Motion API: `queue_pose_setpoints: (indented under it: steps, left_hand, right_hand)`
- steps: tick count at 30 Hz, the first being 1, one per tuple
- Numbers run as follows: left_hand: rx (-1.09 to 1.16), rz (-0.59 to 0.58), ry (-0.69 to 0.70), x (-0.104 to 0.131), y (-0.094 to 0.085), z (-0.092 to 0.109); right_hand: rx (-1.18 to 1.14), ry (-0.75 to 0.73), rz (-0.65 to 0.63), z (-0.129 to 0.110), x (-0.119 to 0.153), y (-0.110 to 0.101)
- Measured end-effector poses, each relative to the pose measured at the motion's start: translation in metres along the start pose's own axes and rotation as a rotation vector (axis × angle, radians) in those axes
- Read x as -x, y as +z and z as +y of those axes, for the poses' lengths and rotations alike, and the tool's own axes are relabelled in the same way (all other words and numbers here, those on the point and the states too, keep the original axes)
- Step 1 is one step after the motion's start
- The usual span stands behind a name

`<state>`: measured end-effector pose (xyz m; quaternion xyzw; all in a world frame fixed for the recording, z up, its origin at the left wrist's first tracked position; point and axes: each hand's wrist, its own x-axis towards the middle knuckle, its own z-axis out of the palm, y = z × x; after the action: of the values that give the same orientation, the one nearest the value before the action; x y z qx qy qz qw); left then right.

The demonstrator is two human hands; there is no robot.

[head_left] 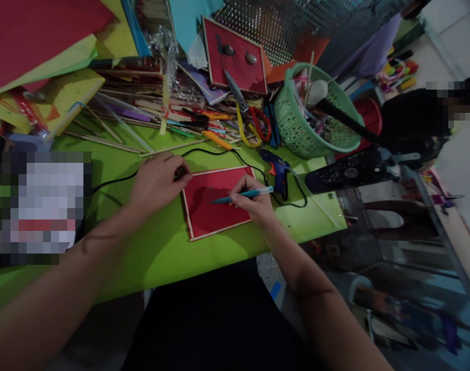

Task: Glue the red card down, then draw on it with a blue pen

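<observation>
We seem to be drawing: right fingers (235, 197) pinch the blue pen (255, 192) at the red board (215, 222). Left fingers (184, 165) curl, hold unclear. Next needs steady lines.

A red stick-framed panel (209, 216) lies flat on the lime-green table (161, 257) here. Beside it rests a blue glue gun (280, 178); thin wooden sticks (142, 85) and a green plastic basket (294, 126) sit farther back.

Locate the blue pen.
In the head view, slightly right of centre: the blue pen is in the right hand, pointing left over the red board.
</observation>
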<state>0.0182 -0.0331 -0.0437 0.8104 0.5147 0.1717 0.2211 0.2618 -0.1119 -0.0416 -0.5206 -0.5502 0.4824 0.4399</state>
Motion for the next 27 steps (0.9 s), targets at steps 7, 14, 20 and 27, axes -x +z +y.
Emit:
queue_pose_setpoints:
  steps: [7,14,20,27]
  left_hand:
    - [-0.003,-0.014,-0.013,-0.0001,-0.0011,0.0005]
    - [-0.006,-0.018,-0.014,-0.0004,-0.0018,0.0014]
    - [0.0,-0.019,-0.011,-0.0003,-0.0015,0.0014]
    - [0.0,-0.013,-0.007,0.0,-0.0004,-0.0011]
  right_hand:
    - [0.048,0.014,-0.029,0.0023,0.0011,-0.0022]
    - [0.082,0.002,-0.033,0.0046,0.0003,-0.0026]
    - [-0.025,-0.014,0.014,0.0055,-0.0017,-0.0027]
    - [0.035,-0.037,0.17,0.001,-0.0038,-0.0016]
